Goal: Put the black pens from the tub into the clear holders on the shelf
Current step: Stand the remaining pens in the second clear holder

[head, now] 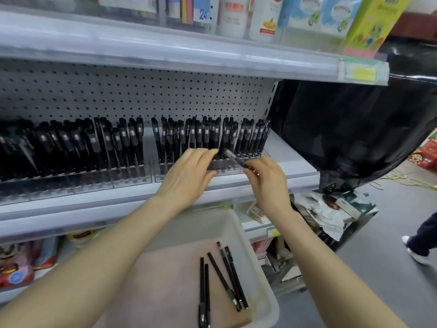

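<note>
Head camera: my right grip [267,181] pinches one black pen [233,157], tilted, its far end at the clear holder [222,168] on the shelf [295,176]. My left grip [186,176], just beside, lies spread, fingers against the holder's front; five more pens [222,282] lie in the tub [260,261] below.
</note>
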The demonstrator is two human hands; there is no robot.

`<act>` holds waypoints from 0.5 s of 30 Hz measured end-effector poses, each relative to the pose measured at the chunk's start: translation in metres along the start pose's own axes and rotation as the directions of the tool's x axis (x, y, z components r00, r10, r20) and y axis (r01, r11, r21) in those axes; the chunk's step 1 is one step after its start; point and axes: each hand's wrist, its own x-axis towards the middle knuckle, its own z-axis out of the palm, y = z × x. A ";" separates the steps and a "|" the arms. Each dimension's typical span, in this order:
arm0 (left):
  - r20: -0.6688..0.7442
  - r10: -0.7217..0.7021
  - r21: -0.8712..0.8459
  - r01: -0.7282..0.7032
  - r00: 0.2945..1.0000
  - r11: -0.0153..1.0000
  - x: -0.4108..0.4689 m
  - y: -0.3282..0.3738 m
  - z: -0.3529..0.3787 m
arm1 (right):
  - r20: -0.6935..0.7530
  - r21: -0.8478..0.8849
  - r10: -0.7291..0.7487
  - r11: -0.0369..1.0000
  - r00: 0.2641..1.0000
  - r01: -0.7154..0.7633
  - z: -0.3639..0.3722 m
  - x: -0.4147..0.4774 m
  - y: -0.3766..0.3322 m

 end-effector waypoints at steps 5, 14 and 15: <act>-0.012 0.033 0.113 -0.032 0.999 0.993 -0.005 -0.017 0.018 | -0.084 0.292 0.283 0.924 0.956 -0.248 -0.011 0.039 0.002; -0.051 0.027 0.094 -0.022 0.998 0.995 -0.010 -0.015 0.023 | 0.059 0.253 0.329 0.908 0.943 -0.333 0.016 0.065 -0.006; -0.055 0.028 0.092 -0.023 0.998 0.995 -0.011 -0.016 0.023 | 0.088 0.205 0.323 0.920 0.942 -0.335 0.020 0.063 -0.004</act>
